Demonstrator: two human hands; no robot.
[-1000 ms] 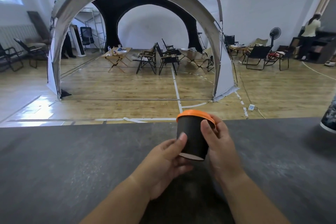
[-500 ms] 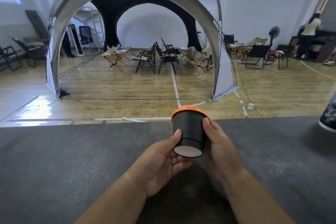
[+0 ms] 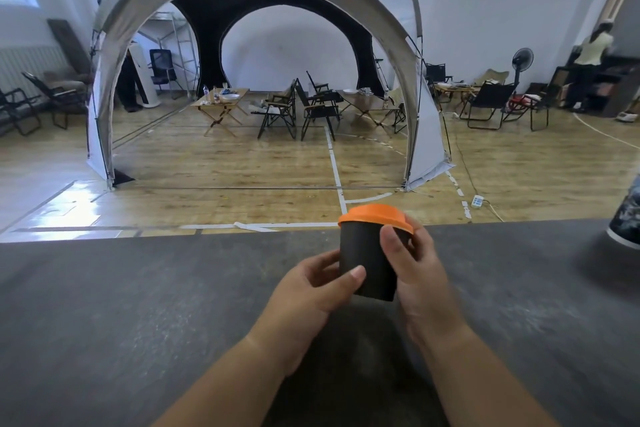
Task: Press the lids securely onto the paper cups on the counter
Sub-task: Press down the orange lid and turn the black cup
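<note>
Black paper cup [image 3: 369, 263] w/ orange lid [image 3: 375, 215] held above counter [image 3: 138, 305] near far edge; left hand [image 3: 311, 291] thumb grips low wall, right hand [image 3: 415, 270] fingers curl round upper wall.

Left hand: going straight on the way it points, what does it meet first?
The cup: the left hand points forward and to the right, and its thumb is on the cup's dark wall. Just past the cup is the right hand, also holding it.
</note>
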